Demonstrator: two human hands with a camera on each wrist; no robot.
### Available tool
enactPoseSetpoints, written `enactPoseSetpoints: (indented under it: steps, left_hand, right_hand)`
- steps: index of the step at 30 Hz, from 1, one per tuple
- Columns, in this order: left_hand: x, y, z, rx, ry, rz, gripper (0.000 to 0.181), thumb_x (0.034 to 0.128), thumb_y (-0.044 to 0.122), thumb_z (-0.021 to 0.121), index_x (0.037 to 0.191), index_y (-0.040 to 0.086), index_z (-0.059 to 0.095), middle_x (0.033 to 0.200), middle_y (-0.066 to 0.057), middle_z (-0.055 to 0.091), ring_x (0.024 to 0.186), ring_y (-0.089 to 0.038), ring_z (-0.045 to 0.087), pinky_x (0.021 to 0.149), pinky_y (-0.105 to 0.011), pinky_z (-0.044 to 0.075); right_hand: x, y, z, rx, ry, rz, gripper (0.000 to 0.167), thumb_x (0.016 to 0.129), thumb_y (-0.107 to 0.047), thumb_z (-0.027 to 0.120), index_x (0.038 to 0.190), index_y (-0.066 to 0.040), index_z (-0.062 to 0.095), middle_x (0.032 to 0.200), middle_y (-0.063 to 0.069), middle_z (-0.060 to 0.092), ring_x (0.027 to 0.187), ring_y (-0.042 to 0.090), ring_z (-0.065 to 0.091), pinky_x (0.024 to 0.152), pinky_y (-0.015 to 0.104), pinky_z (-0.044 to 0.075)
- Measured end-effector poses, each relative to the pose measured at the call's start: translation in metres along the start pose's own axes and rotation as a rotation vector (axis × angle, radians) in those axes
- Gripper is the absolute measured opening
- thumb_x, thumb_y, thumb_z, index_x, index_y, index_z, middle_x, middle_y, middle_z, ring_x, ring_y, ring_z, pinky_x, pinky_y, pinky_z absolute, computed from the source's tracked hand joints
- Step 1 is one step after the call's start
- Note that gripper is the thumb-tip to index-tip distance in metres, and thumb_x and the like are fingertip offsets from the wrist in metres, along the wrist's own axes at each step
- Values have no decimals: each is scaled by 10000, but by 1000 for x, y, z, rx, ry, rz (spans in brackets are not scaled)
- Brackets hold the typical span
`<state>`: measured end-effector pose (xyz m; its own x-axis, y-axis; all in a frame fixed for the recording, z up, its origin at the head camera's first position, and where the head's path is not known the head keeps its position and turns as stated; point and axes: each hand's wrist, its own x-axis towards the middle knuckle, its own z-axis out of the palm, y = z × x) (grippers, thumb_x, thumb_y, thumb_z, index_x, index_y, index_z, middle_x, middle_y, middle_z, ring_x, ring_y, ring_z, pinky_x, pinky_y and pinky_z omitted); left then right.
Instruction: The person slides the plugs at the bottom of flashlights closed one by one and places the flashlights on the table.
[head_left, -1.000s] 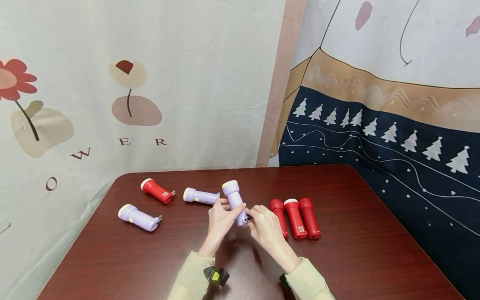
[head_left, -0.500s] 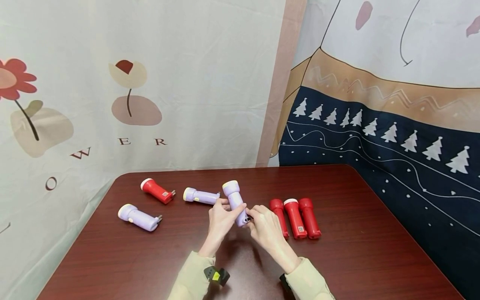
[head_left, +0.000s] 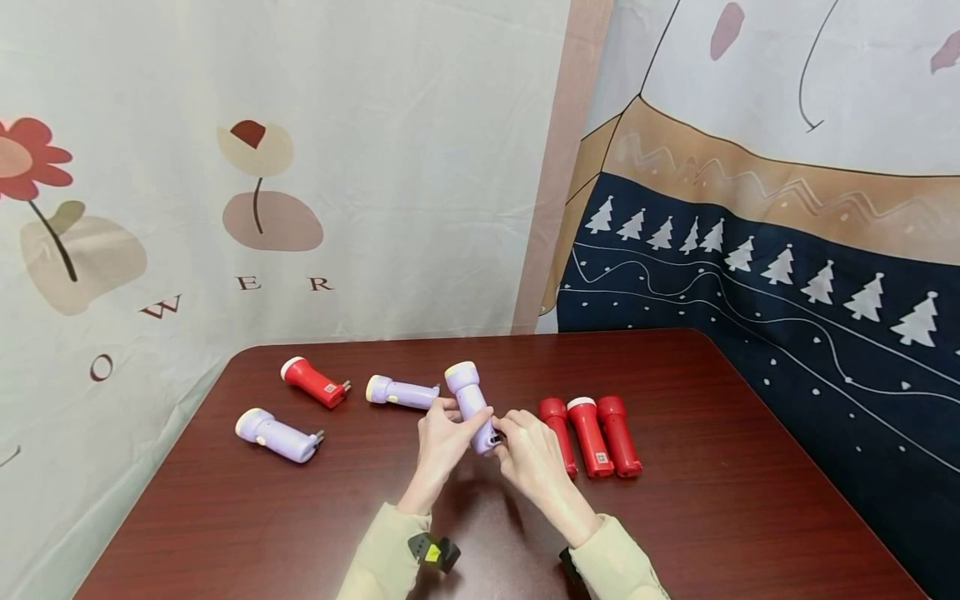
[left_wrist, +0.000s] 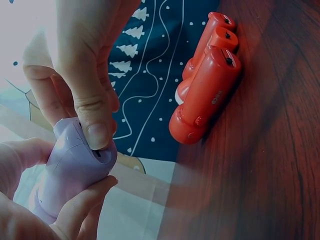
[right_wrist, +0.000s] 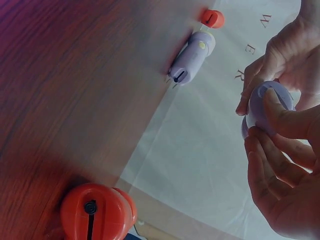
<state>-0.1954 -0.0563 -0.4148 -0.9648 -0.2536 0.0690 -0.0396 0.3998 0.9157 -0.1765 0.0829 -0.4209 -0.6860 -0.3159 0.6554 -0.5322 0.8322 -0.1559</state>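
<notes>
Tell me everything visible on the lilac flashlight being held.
The lilac flashlight looks like smooth plastic: wide, pale-rimmed head, slimmer body, dark slot in the tail. It slants clear of the table, its tail toward the left wrist camera. The left hand grips its body; the right hand holds the tail, thumb at the slot.

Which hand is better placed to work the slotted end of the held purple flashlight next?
Right, most likely. The right hand has its thumb on the slotted end of the held purple flashlight, while the left hand grips its body and seems better suited to steadying it.
</notes>
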Motion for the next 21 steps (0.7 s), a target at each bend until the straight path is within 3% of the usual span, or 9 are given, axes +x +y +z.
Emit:
enactPoseSetpoints:
  steps: [21]
  left_hand:
    - [-1,0,1,-14,-22,-14,536,727,352,782,1044,-26,572,937,-198,719,871,-250,685,686,-306,517]
  right_hand:
    - [-1,1,2,-27,20,-14,252,636,-60,806,862,-94,700,740,-21,619,708,145,597,555,262,488]
